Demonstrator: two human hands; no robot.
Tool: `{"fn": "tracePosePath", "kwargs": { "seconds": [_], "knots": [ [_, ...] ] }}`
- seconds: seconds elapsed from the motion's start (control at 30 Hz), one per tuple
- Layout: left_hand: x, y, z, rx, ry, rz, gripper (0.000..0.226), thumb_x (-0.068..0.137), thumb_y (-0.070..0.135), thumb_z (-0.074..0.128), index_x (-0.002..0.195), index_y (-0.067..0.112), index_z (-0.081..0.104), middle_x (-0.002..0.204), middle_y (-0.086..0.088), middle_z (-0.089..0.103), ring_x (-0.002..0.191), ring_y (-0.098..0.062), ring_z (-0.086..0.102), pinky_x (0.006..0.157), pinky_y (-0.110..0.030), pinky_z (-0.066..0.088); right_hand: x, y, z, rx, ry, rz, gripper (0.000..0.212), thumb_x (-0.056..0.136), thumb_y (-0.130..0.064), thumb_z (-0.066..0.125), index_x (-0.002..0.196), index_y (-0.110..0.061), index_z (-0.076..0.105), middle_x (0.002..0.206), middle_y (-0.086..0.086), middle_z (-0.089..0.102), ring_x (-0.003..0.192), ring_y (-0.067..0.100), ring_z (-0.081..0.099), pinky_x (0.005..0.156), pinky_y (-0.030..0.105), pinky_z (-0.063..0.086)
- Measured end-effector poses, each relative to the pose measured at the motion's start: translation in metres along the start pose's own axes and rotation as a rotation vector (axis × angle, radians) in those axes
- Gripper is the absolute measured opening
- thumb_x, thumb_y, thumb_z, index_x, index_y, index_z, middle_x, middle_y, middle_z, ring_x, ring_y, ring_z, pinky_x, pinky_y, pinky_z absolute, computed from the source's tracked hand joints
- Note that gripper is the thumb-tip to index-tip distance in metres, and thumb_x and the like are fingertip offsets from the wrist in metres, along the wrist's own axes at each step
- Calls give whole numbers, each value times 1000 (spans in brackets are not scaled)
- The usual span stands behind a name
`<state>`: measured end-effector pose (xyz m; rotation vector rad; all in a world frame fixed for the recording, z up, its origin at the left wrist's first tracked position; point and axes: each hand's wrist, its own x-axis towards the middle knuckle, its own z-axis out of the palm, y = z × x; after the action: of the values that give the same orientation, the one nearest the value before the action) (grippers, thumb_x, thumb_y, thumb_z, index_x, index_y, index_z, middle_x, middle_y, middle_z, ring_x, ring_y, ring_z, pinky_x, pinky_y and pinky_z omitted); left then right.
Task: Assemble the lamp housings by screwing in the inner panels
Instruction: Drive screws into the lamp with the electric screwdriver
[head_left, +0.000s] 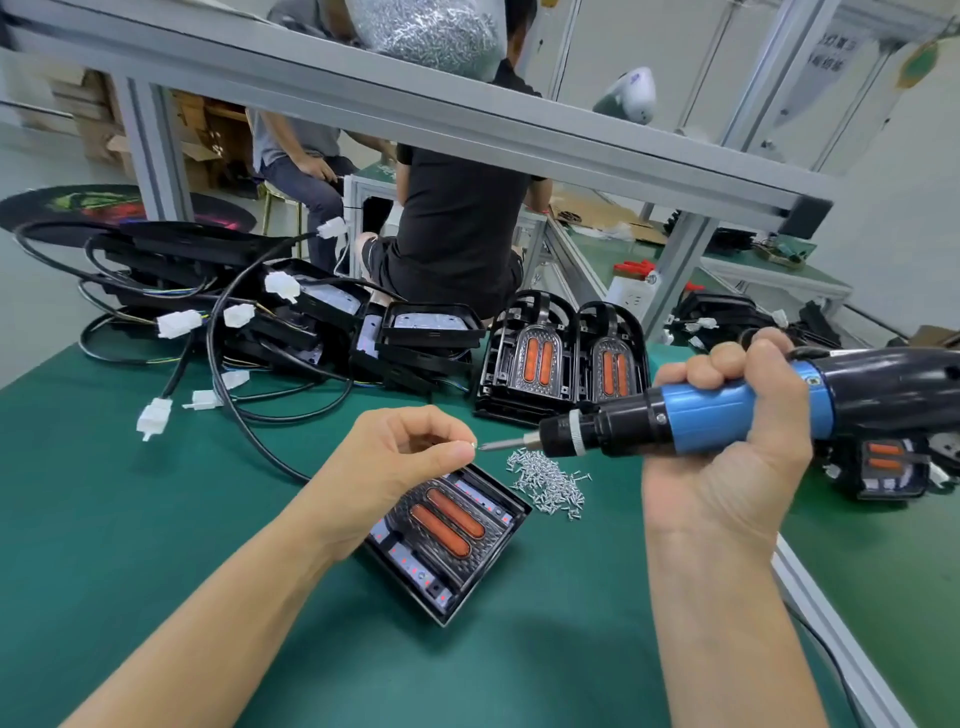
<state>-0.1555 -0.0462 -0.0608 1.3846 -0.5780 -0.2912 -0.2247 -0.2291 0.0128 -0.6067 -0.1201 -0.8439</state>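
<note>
A black lamp housing (470, 558) lies on the green mat in front of me, its inner panel with two orange strips (448, 520) facing up. My left hand (395, 462) hovers over its upper left corner and pinches a small silver screw (471, 445) between thumb and forefinger. My right hand (737, 441) grips a blue and black electric screwdriver (701, 415) held sideways. Its bit tip (485, 446) meets the screw. A loose heap of silver screws (550, 480) lies just right of the housing.
Two arched lamp housings (563, 364) stand behind the screws. A pile of black housings with cables and white connectors (249, 317) fills the back left. Another lamp (891, 467) sits at the right under the screwdriver. An aluminium frame rail (467, 119) crosses overhead. Two people sit beyond the bench.
</note>
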Motion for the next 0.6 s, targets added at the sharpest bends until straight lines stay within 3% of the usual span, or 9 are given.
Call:
{"fn": "tracePosePath", "kwargs": {
  "seconds": [0.23,0.37,0.43,0.5,0.6],
  "knots": [
    [-9,8,-10,27,36,-6,2,69,23,73,71,21,74,69,5,64,66,-7,53,65,-14,44,-10,5,15,-66,-45,26,17,77,-11,60,88,-22,53,62,-9,52,55,5,50,65,22,49],
    [-12,7,-19,149,65,9,18,80,7,73,71,23,73,69,1,62,68,-17,48,69,-30,40,-14,14,19,-59,-63,40,18,76,-11,60,88,-22,52,62,-9,51,54,5,50,63,21,49],
    [-15,6,-23,166,70,11,13,77,12,76,72,23,73,72,-6,63,70,-21,48,71,-35,40,-16,20,20,-57,-84,54,18,76,-11,59,88,-21,53,62,-8,51,54,5,49,63,21,49],
    [-18,4,-29,174,67,-2,6,74,19,75,72,23,72,73,-13,63,71,-22,49,72,-33,41,-18,26,22,-61,-102,61,17,76,-10,58,88,-21,52,62,-8,51,54,5,49,62,21,48],
    [-23,-3,-42,202,94,-16,14,82,10,73,74,21,71,74,-6,67,70,-13,55,70,-19,45,-20,38,22,-58,-126,80,17,77,-9,58,88,-21,53,62,-8,51,54,6,50,63,21,48]
  ]
}}
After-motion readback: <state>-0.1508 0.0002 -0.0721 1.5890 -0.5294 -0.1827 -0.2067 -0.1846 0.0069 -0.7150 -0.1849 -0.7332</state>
